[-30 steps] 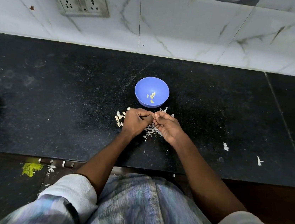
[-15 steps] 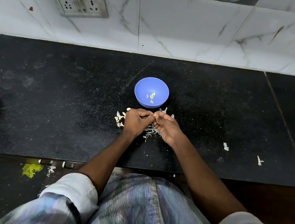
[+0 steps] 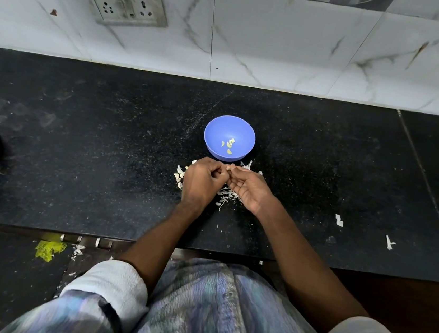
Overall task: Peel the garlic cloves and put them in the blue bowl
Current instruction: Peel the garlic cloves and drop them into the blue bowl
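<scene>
Left hand (image 3: 202, 182): curled, pinching garlic clove (image 3: 229, 168).
Right hand (image 3: 249, 188): half-open, fingertips on same clove.
Risk: clove slipping into peel scraps (image 3: 225, 196), short of blue bowl (image 3: 214, 132).

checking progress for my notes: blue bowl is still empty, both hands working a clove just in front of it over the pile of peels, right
Not quite. The head view shows the blue bowl already holds a few peeled cloves. The rest stands: left hand and right hand meet just in front of it over the peels.
</scene>
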A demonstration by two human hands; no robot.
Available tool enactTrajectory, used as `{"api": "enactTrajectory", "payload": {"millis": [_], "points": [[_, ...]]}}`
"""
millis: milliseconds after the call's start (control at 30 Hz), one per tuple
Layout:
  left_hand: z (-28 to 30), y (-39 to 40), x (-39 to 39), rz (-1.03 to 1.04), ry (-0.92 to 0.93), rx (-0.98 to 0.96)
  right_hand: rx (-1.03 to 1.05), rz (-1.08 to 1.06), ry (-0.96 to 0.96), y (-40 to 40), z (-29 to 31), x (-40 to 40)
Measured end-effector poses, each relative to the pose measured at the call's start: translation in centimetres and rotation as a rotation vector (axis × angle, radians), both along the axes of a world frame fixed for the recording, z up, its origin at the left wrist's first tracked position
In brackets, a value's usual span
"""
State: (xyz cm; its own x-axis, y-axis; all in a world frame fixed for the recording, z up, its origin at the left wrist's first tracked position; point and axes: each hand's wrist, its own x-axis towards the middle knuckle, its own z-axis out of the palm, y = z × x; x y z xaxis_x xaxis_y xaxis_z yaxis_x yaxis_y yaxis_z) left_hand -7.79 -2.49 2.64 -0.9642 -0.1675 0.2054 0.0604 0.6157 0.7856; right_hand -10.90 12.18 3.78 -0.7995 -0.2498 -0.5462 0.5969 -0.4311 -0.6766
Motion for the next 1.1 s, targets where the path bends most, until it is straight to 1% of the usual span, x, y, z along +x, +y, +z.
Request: {"api": "enactTrajectory", "payload": {"millis": [67, 200, 300, 467, 633, 733, 800, 967, 1033, 1100], "points": [[0.3, 0.0, 0.1, -0.003, 0.006, -0.027, 0.004, -0.024, -0.016, -0.1, -0.1, -0.1], [0.7, 0.2, 0.3, 0.038, -0.025, -0.021, 0.091, -0.015, -0.027, 0.0, -0.2, -0.3], [0.7, 0.2, 0.3, 0.045, -0.028, -0.037, 0.155, -0.069, -0.017, 0.0, 0.1, -0.3], [0.2, 0.2, 0.3, -0.027, -0.016, -0.156, 0.192, -0.062, 0.016, -0.1, 0.3, -0.3], [-0.3, -0.1, 0.3, -0.086, -0.047, -0.158, 0.189, -0.054, 0.009, 0.1, -0.1, -0.3], [-0.5, -0.2, 0.3, -0.112, -0.075, -0.13, 0.25, -0.006, 0.043, 0.4, -0.5, -0.1], [-0.5, -0.1, 0.3, -0.105, -0.105, -0.073, 0.252, 0.003, 0.03, 0.5, -0.7, -0.1], [-0.9, -0.1, 0.0, -0.035, -0.114, 0.115, 0.183, 0.001, -0.042, 0.7, -0.5, 0.0], [-1.1, -0.3, -0.1, -0.005, -0.106, 0.16, 0.152, -0.005, -0.065, 0.8, -0.4, 0.0], [-1.2, -0.4, -0.2, -0.01, -0.088, 0.164, 0.117, -0.029, -0.093, 0.9, -0.3, -0.1]]}}
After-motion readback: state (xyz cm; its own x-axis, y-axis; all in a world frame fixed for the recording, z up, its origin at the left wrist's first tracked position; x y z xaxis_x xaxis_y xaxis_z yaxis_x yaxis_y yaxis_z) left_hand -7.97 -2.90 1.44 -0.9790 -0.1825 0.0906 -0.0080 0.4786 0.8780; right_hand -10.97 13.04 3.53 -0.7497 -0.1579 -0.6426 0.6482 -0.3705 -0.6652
